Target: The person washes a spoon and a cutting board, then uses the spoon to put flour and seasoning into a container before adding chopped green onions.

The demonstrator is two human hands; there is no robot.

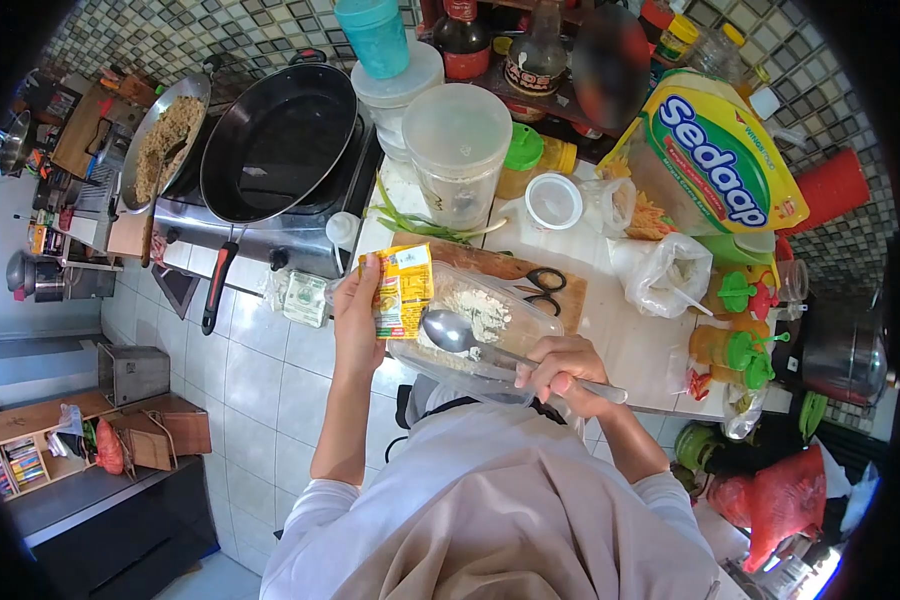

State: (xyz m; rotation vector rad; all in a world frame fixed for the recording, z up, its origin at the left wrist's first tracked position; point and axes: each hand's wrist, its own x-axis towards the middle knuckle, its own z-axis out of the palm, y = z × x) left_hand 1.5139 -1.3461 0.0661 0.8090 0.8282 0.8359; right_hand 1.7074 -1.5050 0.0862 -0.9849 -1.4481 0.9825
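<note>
My left hand [358,308] is closed on a yellow printed sachet [404,290], held upright over the left side of a clear plastic container [537,318]. Pale powder [478,312] lies in the container. Wrapped round the handle of a large metal spoon [448,331], my right hand [566,374] is at the container's near right corner. The spoon's bowl hangs over the powder, right beside the sachet's lower edge. Behind the container lies a wooden cutting board [568,314], with black-handled scissors [544,291] on it.
On the stove at left are a black frying pan [280,145] and a pan of brown crumbly food [170,135]. Behind the board stand a lidded clear tub [457,150] and green stalks [410,220]. Several green-lidded jars [720,347] and a large Sedaap pouch [710,160] are at right.
</note>
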